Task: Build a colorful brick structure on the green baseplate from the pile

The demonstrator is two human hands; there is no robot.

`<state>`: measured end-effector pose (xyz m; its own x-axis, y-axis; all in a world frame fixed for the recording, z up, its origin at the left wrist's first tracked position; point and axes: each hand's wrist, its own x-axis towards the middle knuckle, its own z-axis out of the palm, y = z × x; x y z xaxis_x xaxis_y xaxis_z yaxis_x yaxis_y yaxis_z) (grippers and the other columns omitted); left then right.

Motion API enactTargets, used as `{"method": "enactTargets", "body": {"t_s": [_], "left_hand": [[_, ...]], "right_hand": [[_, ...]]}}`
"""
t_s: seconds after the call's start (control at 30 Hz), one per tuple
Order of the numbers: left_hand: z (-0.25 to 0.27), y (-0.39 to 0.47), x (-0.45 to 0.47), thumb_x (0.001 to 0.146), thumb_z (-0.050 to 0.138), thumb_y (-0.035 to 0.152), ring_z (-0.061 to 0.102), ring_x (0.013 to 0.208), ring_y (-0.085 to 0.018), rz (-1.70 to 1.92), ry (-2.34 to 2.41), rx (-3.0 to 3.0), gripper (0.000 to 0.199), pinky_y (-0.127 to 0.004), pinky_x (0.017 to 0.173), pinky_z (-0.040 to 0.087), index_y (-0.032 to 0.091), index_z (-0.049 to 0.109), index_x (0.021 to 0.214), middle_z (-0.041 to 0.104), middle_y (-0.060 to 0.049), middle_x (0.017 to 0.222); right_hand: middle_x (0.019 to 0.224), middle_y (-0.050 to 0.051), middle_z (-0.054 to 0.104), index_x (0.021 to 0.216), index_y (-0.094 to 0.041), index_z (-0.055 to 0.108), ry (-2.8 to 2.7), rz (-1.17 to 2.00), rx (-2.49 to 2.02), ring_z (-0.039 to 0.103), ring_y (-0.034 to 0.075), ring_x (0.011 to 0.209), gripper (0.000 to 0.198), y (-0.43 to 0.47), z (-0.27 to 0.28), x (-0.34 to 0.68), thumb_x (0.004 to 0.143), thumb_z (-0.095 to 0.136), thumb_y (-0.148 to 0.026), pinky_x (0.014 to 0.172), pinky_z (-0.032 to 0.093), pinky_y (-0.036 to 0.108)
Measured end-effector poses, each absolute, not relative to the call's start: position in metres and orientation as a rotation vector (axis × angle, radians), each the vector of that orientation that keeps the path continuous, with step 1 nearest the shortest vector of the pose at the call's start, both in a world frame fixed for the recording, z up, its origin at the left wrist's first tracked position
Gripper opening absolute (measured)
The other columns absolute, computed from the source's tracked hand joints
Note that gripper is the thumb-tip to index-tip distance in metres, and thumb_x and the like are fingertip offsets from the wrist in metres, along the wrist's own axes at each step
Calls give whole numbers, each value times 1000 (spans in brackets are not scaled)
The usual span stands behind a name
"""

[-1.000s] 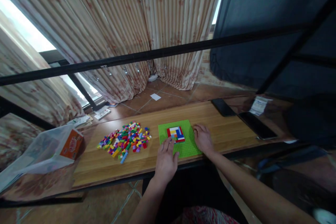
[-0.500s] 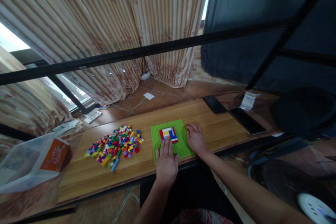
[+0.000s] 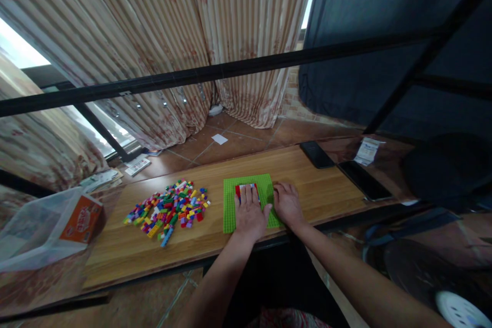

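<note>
A green studded baseplate (image 3: 229, 210) lies on the wooden board in front of me. On it is a flat square of toy bricks (image 3: 237, 189) with a red border, mostly covered by my left hand (image 3: 250, 215). That hand is spread out flat, palm down, its fingertips on the bricks and its thumb pointing away to the right. My right hand (image 3: 288, 205) rests at the baseplate's right edge, fingers bent together against that edge. To the left sits a loose heap of small coloured bricks (image 3: 169, 210), with a long blue brick (image 3: 166, 237) at its near end.
A clear plastic box (image 3: 42, 230) with an orange label stands at the left end of the wooden board (image 3: 126, 266). Two dark phones, one farther back (image 3: 317, 155) and one nearer (image 3: 364, 180), lie on the right. A black metal rail (image 3: 246, 69) crosses behind the board.
My left hand has slid forward and flattened over the brick square, hiding most of it. The baseplate appears turned slightly. My right hand stays at its edge.
</note>
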<state>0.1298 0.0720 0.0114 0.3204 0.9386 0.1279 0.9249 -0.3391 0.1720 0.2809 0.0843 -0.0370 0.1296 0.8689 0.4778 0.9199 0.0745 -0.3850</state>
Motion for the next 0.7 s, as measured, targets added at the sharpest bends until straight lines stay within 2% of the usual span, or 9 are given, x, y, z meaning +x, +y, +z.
{"method": "enactTargets", "body": {"t_s": [0.2,0.7], "left_hand": [[0,94,133,92,25,59,20,145,-31,328,1684,2503,75,-58,116,18,10,31,147,27,-16,155],[-6,77,135,90,24,61,16,146,-32,336,1851,2385,80,-57,117,16,6,27,148,26,-18,155]], "right_hand": [[112,13,62,101,-15,64,-1747,-119,-1770,49,26,101,25,85,-41,283,91,41,-20,90,38,41],[110,16,63,103,-13,63,-1833,-193,-1765,51,27,105,29,87,-53,290,92,38,-23,91,38,42]]}}
